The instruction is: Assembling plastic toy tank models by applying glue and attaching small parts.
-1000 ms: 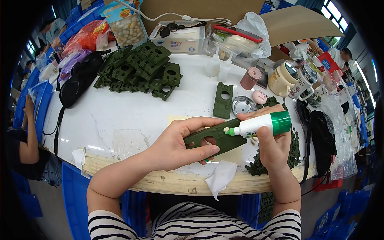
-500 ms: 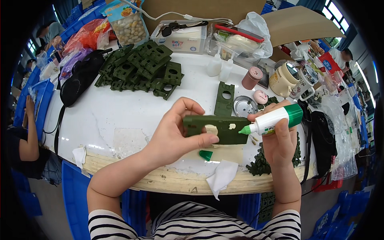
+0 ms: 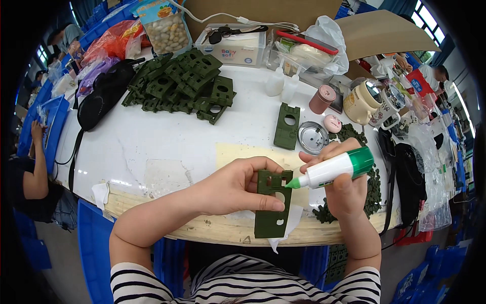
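My left hand (image 3: 242,188) grips a dark green plastic part (image 3: 267,222) by its left edge, thumb on top. The part is a flat, long plate with a round hole and smaller cutouts, its length pointing toward me. In my right hand (image 3: 346,195) is a white glue bottle (image 3: 330,169) with a green base and a pale green nozzle. The nozzle tip is at the part's far right corner; whether it touches cannot be told. A similar green part (image 3: 287,126) lies flat just beyond my hands.
A heap of green parts (image 3: 177,81) covers the back left. Many small green pieces (image 3: 373,190) lie by my right wrist. A round metal lid (image 3: 313,137), a pink canister (image 3: 322,99) and mugs (image 3: 362,101) stand right. A white cloth (image 3: 289,234) hangs at the table edge.
My left hand has turned the green part from lying crosswise to pointing toward me and brought it nearer. The glue bottle's nozzle has moved left and slightly nearer, to the part's far end.
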Demonstrator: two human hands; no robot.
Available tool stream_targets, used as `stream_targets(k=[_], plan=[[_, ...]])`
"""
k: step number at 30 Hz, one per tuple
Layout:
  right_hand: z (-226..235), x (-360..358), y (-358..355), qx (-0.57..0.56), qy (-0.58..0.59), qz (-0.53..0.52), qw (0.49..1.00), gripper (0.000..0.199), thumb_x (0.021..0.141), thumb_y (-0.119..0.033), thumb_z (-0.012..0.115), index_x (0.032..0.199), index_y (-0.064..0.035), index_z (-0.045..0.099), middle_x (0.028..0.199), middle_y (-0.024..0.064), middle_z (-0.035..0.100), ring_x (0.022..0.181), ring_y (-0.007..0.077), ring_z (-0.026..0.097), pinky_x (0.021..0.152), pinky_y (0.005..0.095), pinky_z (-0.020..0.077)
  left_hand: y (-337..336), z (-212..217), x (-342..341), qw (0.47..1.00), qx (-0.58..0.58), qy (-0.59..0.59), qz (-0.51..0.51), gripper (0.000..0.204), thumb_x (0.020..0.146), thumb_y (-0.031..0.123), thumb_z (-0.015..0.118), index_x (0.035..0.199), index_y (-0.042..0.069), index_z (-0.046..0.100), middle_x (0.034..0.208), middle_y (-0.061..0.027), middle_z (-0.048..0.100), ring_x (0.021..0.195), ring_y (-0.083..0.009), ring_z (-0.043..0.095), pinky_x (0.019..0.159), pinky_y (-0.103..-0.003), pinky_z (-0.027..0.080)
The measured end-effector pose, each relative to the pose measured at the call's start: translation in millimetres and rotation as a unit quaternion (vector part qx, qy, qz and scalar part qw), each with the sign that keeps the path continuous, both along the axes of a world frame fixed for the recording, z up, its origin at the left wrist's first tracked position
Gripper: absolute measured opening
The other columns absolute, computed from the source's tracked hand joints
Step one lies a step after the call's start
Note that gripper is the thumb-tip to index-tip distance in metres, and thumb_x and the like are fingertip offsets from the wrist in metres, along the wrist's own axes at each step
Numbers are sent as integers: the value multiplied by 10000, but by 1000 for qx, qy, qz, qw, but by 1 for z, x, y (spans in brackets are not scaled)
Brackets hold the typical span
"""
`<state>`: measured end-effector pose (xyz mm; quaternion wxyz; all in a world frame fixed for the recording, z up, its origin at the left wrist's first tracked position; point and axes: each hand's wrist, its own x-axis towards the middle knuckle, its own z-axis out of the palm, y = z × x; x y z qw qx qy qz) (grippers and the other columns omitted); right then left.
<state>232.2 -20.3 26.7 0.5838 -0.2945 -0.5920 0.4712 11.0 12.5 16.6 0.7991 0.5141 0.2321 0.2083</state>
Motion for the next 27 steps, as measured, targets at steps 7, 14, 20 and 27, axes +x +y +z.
stream_targets(k=[7,14,20,27], plan=[[-13,-5,-3,-22,2,27,999,354,831,-161,735,1059,6,521,975,133,637,931,192,638,819,309,508,0,-1,0,1000,-6,8,-23,501,837,83,723,1259,-12,471,985,-59,657,898,-93,629,775,-242,513],[-13,-5,-2,13,-24,12,1000,350,842,-161,721,1069,18,524,995,145,634,911,195,634,804,312,501,-2,3,0,1000,-2,7,-17,523,841,81,718,1283,-26,460,957,-68,674,867,-96,638,763,-240,516],[-14,-6,-3,17,-28,2,999,341,852,-165,707,1070,25,527,998,145,628,908,207,632,806,325,498,0,5,-1,999,-3,26,-21,486,825,-18,697,1262,4,485,1033,-61,652,937,-105,641,813,-228,515],[-14,-6,-3,40,-51,-2,998,342,841,-147,717,1076,25,536,1010,142,613,928,215,632,809,326,499,-1,3,-2,1000,-4,13,-18,472,826,-16,697,1251,14,493,1030,-59,653,930,-101,636,811,-235,516]])
